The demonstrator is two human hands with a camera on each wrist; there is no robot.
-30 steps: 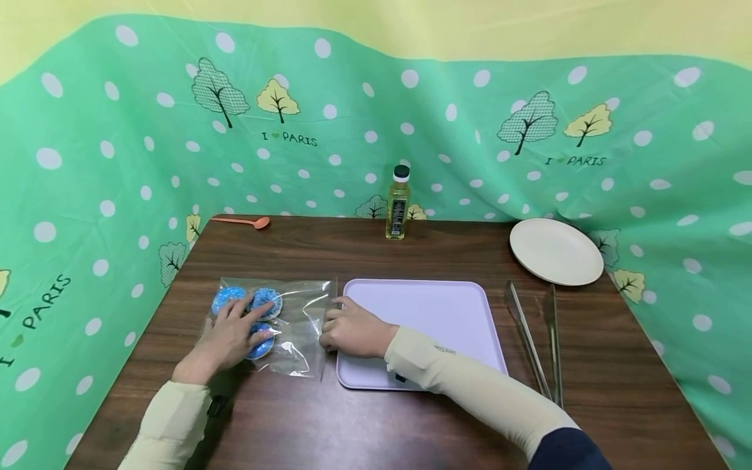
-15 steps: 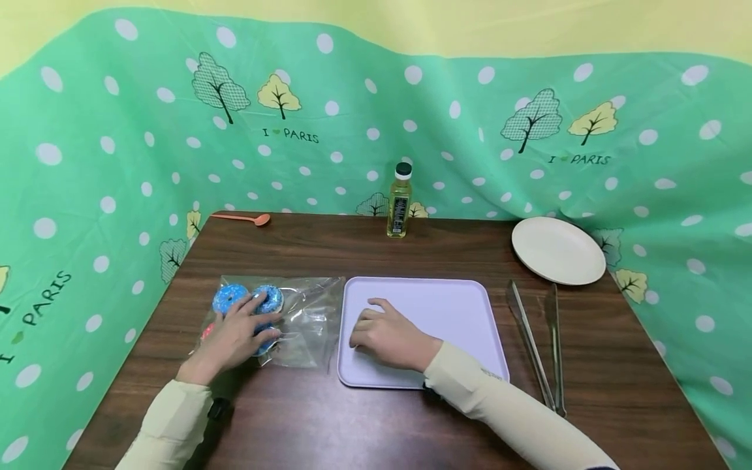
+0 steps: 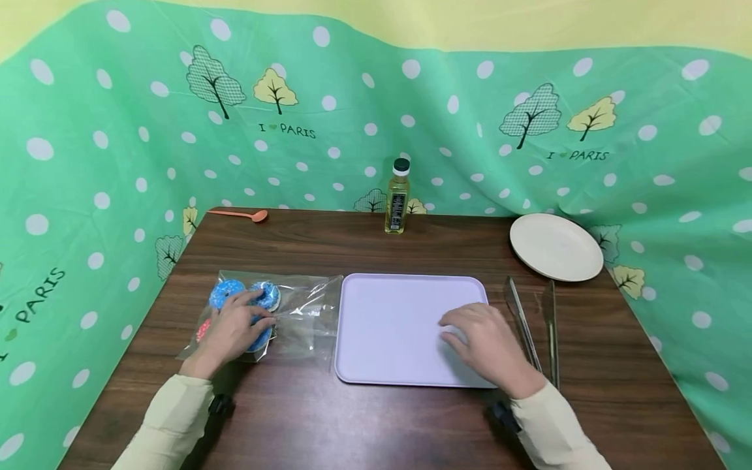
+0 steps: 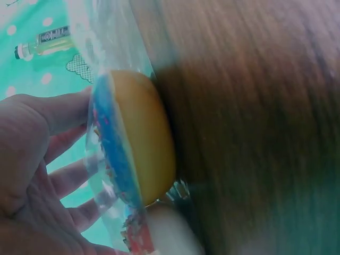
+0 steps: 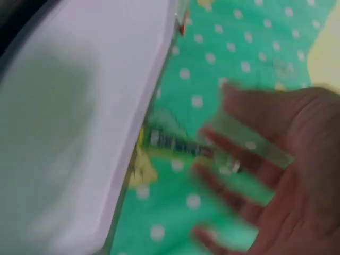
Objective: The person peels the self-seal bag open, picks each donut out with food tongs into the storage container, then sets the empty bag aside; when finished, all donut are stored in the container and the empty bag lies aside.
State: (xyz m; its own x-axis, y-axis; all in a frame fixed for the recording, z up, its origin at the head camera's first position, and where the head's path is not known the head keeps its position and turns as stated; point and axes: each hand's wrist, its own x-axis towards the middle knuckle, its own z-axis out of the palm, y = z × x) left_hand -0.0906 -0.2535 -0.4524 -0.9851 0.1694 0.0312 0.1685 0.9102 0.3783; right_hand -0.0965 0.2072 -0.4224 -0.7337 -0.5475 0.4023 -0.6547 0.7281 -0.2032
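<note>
Near the left edge of the worktop, a clear bag is touched by the left hand, its fingers spread over blue-topped doughnuts, nothing gripped. A red-topped doughnut is partly hidden there. By the near right corner of the lilac tray, the right hand is held half open, with nothing in it; whether the tray is touched cannot be told. The toppings might be crushed by harder pressing, the bag wrinkled by a nudge of the tray beside it, or the metal tongs knocked by the right forearm. Along the far edge, a plate, a bottle and a spoon are left untouched.
</note>
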